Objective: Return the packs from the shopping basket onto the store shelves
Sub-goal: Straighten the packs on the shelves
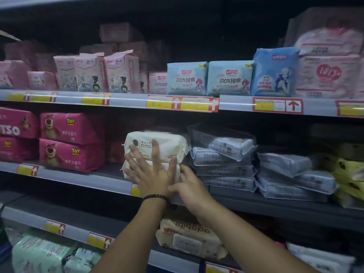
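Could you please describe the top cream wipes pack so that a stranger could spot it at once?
Find the middle shelf, between pink bear packs and clear grey packs. There the left hand presses two stacked cream packs. Yours is the upper pack, resting on the lower pack, and alone shows a round dark logo.

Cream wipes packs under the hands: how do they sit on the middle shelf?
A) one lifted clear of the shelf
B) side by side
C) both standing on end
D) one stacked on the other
D: the upper cream pack lies flat on top of the lower cream pack on the middle shelf, and the left hand presses with straight, spread fingers across the fronts of both.
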The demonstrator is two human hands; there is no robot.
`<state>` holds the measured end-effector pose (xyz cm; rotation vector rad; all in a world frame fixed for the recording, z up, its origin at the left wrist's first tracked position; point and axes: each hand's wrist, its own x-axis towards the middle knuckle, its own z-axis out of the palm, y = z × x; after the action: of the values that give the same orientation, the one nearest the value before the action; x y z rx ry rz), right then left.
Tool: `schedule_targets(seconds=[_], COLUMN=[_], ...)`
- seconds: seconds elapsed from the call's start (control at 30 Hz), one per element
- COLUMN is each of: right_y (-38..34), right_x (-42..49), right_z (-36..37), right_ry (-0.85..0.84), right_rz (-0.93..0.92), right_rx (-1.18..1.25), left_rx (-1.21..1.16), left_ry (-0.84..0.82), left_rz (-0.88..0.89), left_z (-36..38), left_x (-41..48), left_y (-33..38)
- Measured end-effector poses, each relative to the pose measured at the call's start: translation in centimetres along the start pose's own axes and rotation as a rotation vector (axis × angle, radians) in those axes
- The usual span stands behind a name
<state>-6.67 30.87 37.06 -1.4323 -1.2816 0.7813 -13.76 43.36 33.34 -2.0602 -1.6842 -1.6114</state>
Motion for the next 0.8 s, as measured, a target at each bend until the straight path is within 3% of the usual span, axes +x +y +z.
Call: schedule_targets(seconds=[0.07, 0.17, 0.23, 0.33, 0.4, 0.47, 0.63, 0.8], right_y=[-0.1, 0.1, 0.5, 1.5, 2.0, 2.3, 2.4, 2.4], right_x=[-1.2, -3.4, -5.0, -7.1, -8.0, -8.7, -9.4, -9.4], right_z=[-1.3, -3.6, -5.4, -7.9, -9.6, -10.9, -13.9, -15.6], right_ry=[-0.024, 0.137, 0.206, 0.229, 0.242, 0.262, 0.307, 0.303], right_rz=[-0.022, -0.079, -0.099, -0.123, -0.109, -0.100, -0.072, -0.059], right_rx=[-0.024, -0.215, -0.306, -0.479, -0.553, -0.576, -0.606, -0.620], left_rx=[0.039, 0.079, 0.055, 0.015, 0.018, 0.064, 0.193, 0.261], left_ry=[-0.045, -0.176, -0.177, 0.040, 0.019, -0.097, -0.403, -0.493], left_rz=[0.002, -0.047, -0.088, 0.171, 0.417, 0.518, 0.380, 0.362], left_z=[-0.7, -2.7, -4.2, -6.1, -5.9, -5.0, -1.7, -0.6], left_x=[-0.2, -0.5, -1.4, -5.0, -8.2, -10.7, -12.5, -11.6], left_y=[0.0, 0.8, 2.2, 4.8, 6.6, 8.5, 11.2, 11.7])
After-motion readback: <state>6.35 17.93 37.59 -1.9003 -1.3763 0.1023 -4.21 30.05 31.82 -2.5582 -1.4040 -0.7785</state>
